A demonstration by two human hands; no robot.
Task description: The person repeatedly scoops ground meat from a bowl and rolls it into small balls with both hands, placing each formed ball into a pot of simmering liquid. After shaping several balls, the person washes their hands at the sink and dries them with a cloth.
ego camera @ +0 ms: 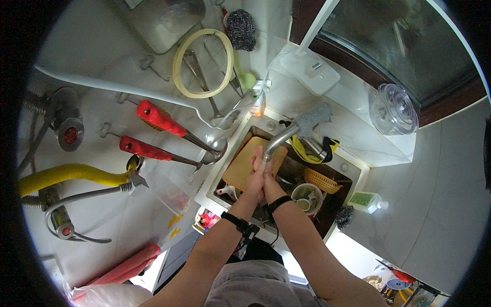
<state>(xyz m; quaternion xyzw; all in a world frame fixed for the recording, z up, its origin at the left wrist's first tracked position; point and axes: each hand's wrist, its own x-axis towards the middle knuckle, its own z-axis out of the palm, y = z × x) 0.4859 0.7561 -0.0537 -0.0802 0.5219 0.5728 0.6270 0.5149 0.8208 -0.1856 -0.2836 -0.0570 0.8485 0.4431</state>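
My left hand (pixel 256 174) and my right hand (pixel 268 171) are pressed together under the spout of a metal faucet (pixel 282 137). What lies between the palms is hidden, and the fingers partly overlap. A grey cloth (pixel 315 118) is draped over the faucet's upper part. Beneath my hands is a sink (pixel 336 207) with a tan cutting board (pixel 239 165) leaning at its left side. To the right of my wrists, a white round container (pixel 319 196) with a smaller cup inside stands in the basin. An orange-yellow perforated basket (pixel 321 180) lies behind it.
Red-handled ladles (pixel 161 119) hang on the left wall near a yellow gas hose (pixel 76 173). A white-green bottle (pixel 364 202) and a dark scouring pad (pixel 345 217) rest on the right rim. Clear plastic lids or bowls (pixel 395 109) stand on the window ledge.
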